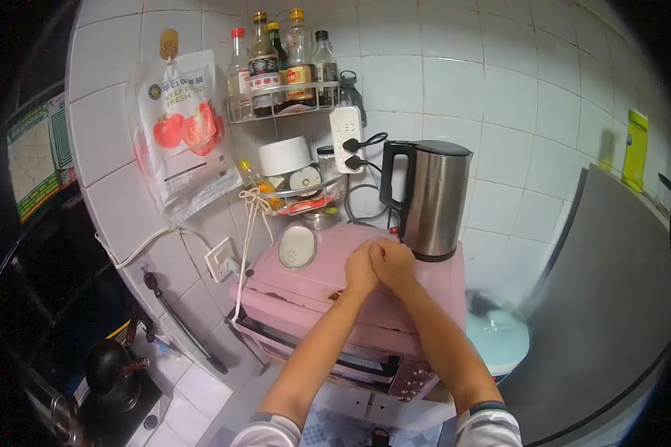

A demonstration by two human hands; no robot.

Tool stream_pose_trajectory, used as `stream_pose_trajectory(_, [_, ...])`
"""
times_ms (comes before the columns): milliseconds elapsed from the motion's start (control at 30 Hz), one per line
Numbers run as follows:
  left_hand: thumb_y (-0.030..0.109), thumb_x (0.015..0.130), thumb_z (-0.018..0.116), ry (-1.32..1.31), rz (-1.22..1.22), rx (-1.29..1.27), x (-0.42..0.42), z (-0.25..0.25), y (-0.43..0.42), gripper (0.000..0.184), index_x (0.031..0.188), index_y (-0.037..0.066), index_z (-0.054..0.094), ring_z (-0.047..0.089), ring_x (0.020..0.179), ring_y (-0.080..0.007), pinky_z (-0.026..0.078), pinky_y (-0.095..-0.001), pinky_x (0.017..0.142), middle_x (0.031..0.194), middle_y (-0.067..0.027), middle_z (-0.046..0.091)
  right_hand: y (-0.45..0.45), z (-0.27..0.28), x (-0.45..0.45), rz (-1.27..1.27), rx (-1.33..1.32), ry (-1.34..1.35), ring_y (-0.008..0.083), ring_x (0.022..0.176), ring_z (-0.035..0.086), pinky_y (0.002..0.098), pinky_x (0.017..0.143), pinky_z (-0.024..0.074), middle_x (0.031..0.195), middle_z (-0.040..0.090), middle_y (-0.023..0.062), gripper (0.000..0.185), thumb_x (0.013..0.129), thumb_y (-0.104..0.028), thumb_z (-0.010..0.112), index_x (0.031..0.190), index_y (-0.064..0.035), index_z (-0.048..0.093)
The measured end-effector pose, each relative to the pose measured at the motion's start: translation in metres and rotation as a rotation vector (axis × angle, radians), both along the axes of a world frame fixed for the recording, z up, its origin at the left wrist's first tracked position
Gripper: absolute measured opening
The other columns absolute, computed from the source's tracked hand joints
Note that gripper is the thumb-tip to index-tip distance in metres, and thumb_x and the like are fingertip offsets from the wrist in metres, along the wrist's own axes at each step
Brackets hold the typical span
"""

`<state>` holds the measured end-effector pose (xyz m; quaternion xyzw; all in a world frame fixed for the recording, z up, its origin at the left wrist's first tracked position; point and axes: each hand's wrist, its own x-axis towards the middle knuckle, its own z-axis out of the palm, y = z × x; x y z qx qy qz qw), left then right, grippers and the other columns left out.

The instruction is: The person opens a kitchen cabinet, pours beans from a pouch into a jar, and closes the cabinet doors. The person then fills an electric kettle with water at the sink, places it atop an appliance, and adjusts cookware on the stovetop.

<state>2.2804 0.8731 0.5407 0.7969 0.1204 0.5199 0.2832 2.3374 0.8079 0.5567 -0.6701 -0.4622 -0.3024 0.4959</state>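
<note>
My left hand and my right hand are pressed together with curled fingers, over the top of a pink toaster oven. What they hold, if anything, is hidden by the backs of the hands. Just behind them to the right, a steel electric kettle with a black handle stands upright on the oven. To the left, a pale oval dish rests on the oven top. A small glass jar sits at the back corner.
A corner rack carries several sauce bottles; a lower shelf holds a white roll. A white power strip has black plugs and cords. A printed plastic bag hangs left. A grey panel and a pale green bin stand right.
</note>
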Motion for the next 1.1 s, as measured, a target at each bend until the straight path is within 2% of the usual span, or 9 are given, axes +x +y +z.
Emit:
stream_pose_trajectory(267, [0.016,0.075,0.054,0.014,0.014,-0.005,0.0009,-0.002,0.0029,0.014,0.075,0.003,0.049,0.052,0.072,-0.0421,0.04,-0.0433,0.06,0.071,-0.0207,0.054,-0.0012,0.0018,-0.0011,0.024,-0.014,-0.008,0.037,0.053,0.053,0.0452,0.049,0.0399,0.055,0.051,0.0185,0.025,0.078,-0.02,0.052,0.059,-0.0037,0.051])
stream_pose_trajectory(367, [0.018,0.076,0.053,0.094,0.018,-0.008,-0.0023,0.0002,0.0006,0.013,0.078,0.006,0.052,0.054,0.079,-0.0395,0.042,-0.0457,0.065,0.078,-0.0178,0.058,-0.0006,-0.0002,0.0003,-0.009,-0.019,-0.035,0.0368,0.052,0.053,0.0449,0.049,0.04,0.055,0.052,0.0186,0.025,0.078,-0.02,0.052,0.059,-0.0038,0.05])
stream_pose_trajectory(433, [0.018,0.076,0.053,0.088,0.017,-0.007,-0.0025,-0.0001,0.0003,0.012,0.078,0.006,0.051,0.054,0.078,-0.0396,0.042,-0.0456,0.065,0.078,-0.018,0.058,-0.0013,-0.0012,0.002,-0.025,-0.089,-0.018,0.0363,0.055,0.056,0.0453,0.051,0.044,0.058,0.055,0.0181,0.027,0.079,-0.026,0.053,0.062,-0.0047,0.054])
stream_pose_trajectory(633, [0.017,0.075,0.054,0.091,0.026,-0.033,-0.0006,-0.0002,0.0007,0.011,0.076,0.006,0.051,0.054,0.077,-0.0396,0.041,-0.0461,0.064,0.076,-0.018,0.058,-0.0026,0.0002,-0.0012,-0.038,-0.079,-0.029,0.0366,0.056,0.057,0.0446,0.053,0.0452,0.059,0.055,0.019,0.027,0.079,-0.026,0.051,0.064,-0.0038,0.055])
stream_pose_trajectory(733, [0.017,0.074,0.055,0.096,0.024,-0.005,-0.001,0.0007,0.0007,0.012,0.075,0.006,0.051,0.054,0.076,-0.0399,0.041,-0.0465,0.063,0.074,-0.0181,0.058,-0.0015,0.0007,-0.0021,-0.014,0.006,-0.032,0.0355,0.052,0.053,0.0442,0.05,0.041,0.054,0.051,0.0172,0.025,0.078,-0.022,0.053,0.059,-0.0047,0.051])
stream_pose_trajectory(1100, [0.018,0.078,0.051,0.069,0.017,-0.028,-0.0002,-0.0003,0.0015,0.013,0.076,0.005,0.051,0.054,0.074,-0.0395,0.041,-0.0456,0.062,0.072,-0.0184,0.057,-0.0019,0.0024,-0.0036,-0.018,-0.03,-0.001,0.0358,0.055,0.054,0.0443,0.051,0.0409,0.057,0.053,0.0176,0.026,0.078,-0.023,0.053,0.06,-0.0041,0.051])
